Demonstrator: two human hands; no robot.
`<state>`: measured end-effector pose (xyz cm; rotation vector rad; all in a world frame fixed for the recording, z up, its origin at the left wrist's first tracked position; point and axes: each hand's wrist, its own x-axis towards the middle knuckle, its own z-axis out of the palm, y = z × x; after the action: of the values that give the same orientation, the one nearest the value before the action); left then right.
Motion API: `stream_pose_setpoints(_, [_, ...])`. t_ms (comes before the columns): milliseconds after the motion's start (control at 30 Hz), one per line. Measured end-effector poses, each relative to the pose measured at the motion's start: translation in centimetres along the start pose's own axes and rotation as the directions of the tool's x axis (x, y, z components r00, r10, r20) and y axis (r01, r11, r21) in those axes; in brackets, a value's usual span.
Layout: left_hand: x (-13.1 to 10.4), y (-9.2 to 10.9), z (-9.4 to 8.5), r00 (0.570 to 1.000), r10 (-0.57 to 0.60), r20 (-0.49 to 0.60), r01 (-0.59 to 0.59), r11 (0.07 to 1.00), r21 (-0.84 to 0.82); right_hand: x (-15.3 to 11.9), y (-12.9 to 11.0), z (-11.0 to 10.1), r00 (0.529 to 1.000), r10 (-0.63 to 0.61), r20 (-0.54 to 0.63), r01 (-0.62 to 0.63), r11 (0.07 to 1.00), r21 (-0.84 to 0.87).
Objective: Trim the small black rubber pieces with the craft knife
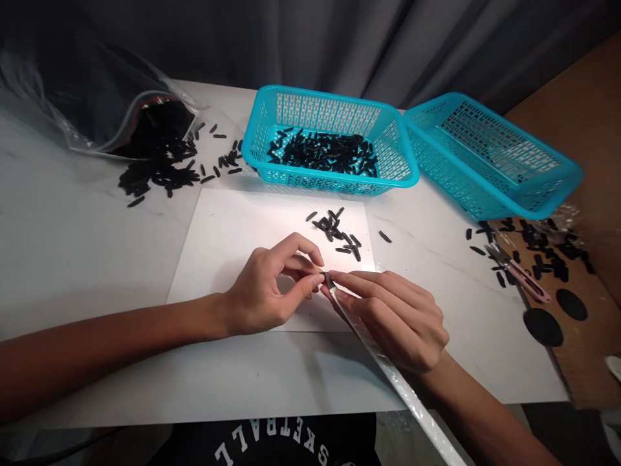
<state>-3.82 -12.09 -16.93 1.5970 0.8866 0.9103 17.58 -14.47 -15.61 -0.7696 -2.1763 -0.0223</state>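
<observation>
Over a white sheet [208, 239], my two hands meet at the fingertips. My left hand [276, 281] pinches a small black piece [324, 276] between thumb and fingers. My right hand [395, 310] is closed on a long white strip [392, 375], whose dark pointed end [330, 282] touches the black piece. The strip runs down toward the lower right, past the table's front edge. Several loose black pieces [332, 226] lie on the sheet just beyond my fingers.
A blue basket [334, 101] holding many black pieces stands behind the sheet. Another blue basket [485, 175] is at the right, near pink-handled snips [524, 278], two black discs [543, 327] and more black pieces. An open plastic bag [87, 110] spills black pieces at the left.
</observation>
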Motion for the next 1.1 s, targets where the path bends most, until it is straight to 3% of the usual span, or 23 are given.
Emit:
stream_pose_setpoints(167, [-0.06,-0.02,0.12,0.997,0.072,0.002,-0.072,0.996,0.061,0.01,0.08,0.15,1.0,-0.002,-0.023,0.002,1.0,0.013])
stream_pose_setpoints(400, [0.15,0.04,0.21,0.997,0.047,-0.059,-0.043,0.996,0.073,-0.05,0.06,-0.06,0.998,0.059,-0.021,-0.058,0.997,0.043])
stream_pose_setpoints(800, [-0.01,-0.4,0.5,0.97,0.229,-0.082,-0.21,0.958,0.193,0.23,0.02,-0.1,0.993,0.117,-0.031,-0.114,0.989,0.091])
stream_pose_setpoints(1100, [0.18,-0.42,0.48,0.959,0.267,-0.094,-0.247,0.952,0.182,0.17,-0.03,0.34,0.999,0.028,-0.034,-0.027,0.999,0.023])
